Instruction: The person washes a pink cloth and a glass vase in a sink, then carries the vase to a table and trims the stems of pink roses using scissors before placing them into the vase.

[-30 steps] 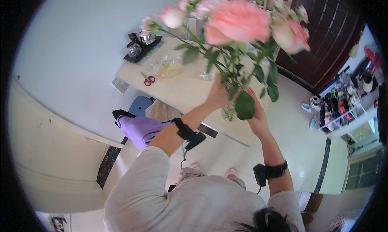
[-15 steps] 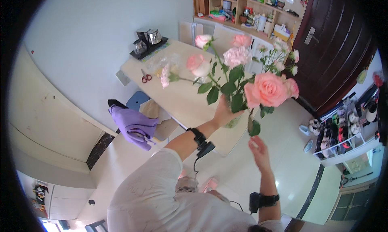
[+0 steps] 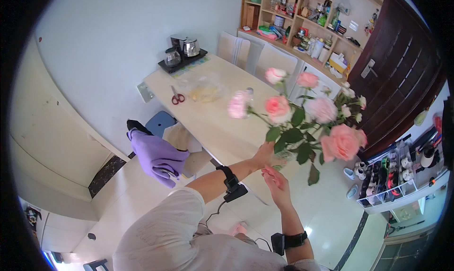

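A bouquet of pink roses and carnations with dark green leaves stands in a clear glass vase [image 3: 282, 161] at the table's near right edge. My left hand [image 3: 266, 155] is closed around the vase's left side, its fingers partly hidden behind the glass. Just below it my right hand [image 3: 276, 180] is raised with fingers stretched and slightly apart, close to the vase and holding nothing I can see. One large pink rose [image 3: 344, 142] leans out to the right, and a ruffled carnation [image 3: 239, 104] juts left. The blooms are a little blurred. Each of my forearms wears a black strapped device.
On the cream table [image 3: 227, 129] lie red-handled scissors [image 3: 177, 98] and a clear plastic bag [image 3: 203, 90]; a black tray with kettles [image 3: 184, 58] sits at its far left end. A purple garment [image 3: 158, 153] hangs over a chair. White chairs [image 3: 234, 49] line the far side.
The bouquet has swung so its flowers sit further right and lower in view. My right hand has left the hanging leaf and come left beside the vase. The view has shifted.
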Action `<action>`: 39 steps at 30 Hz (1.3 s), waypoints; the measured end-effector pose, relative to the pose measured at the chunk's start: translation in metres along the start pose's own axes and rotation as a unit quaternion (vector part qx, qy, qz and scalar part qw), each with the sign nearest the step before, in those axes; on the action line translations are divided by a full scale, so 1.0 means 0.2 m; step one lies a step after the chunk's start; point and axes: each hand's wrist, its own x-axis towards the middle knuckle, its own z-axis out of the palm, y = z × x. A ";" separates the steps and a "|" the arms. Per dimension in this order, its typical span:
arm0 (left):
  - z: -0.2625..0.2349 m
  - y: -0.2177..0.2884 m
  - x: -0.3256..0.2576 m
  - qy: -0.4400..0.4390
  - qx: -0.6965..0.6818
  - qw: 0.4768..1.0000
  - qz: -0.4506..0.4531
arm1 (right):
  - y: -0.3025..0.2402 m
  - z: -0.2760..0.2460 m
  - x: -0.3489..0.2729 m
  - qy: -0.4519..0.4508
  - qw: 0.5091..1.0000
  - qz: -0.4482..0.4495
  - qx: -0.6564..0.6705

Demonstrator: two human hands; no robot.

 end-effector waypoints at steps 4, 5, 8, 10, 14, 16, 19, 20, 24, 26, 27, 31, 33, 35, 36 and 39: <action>-0.46 -0.10 -0.09 -0.110 0.114 0.979 -0.124 | 0.01 0.42 0.13 -0.020 0.999 0.008 0.026; -0.62 -0.13 -0.10 -0.101 0.095 0.982 -0.131 | 0.00 0.53 0.19 -0.025 0.999 0.021 0.025; -1.05 -0.18 -0.19 -0.086 0.064 0.979 -0.174 | 0.00 0.87 0.31 -0.077 0.992 0.066 0.068; -1.32 -0.22 -0.20 -0.089 0.097 0.968 -0.212 | -0.02 1.05 0.39 -0.111 0.992 0.049 0.039; -1.79 -0.39 -0.12 -0.124 0.179 0.951 -0.217 | -0.08 1.24 0.63 -0.083 0.994 0.072 0.026; -1.96 -0.48 -0.06 -0.132 0.255 0.938 -0.194 | -0.12 1.28 0.79 -0.048 0.993 0.105 0.029; -2.20 -0.57 0.02 -0.172 0.223 0.926 -0.251 | -0.15 1.32 1.03 -0.071 0.992 0.098 0.027; -2.29 -0.58 0.06 -0.187 0.194 0.921 -0.283 | -0.16 1.34 1.13 -0.079 0.992 0.094 0.034; -2.55 -0.62 0.16 -0.139 0.205 0.910 -0.334 | -0.18 1.50 1.54 -0.054 0.980 0.136 0.138; -2.67 -0.68 0.24 -0.121 0.194 0.912 -0.341 | -0.16 1.60 1.77 -0.045 0.962 0.172 0.209; -2.71 -0.72 0.29 -0.126 0.179 0.911 -0.350 | -0.14 1.63 1.88 -0.037 0.959 0.173 0.222; -2.80 -1.02 0.40 -0.136 0.122 0.909 -0.375 | 0.02 1.69 2.27 0.025 0.962 0.157 0.221; -2.80 -1.23 0.41 -0.140 0.080 0.906 -0.392 | 0.17 1.71 2.41 0.095 0.959 0.177 0.198; -2.77 -1.42 0.47 -0.118 0.038 0.905 -0.407 | 0.29 1.67 2.56 0.163 0.950 0.200 0.175; -2.74 -1.51 0.48 -0.105 -0.025 0.897 -0.429 | 0.35 1.66 2.62 0.179 0.950 0.221 0.129; -2.66 -1.68 0.48 -0.076 -0.161 0.850 -0.495 | 0.47 1.66 2.73 0.195 0.942 0.274 0.013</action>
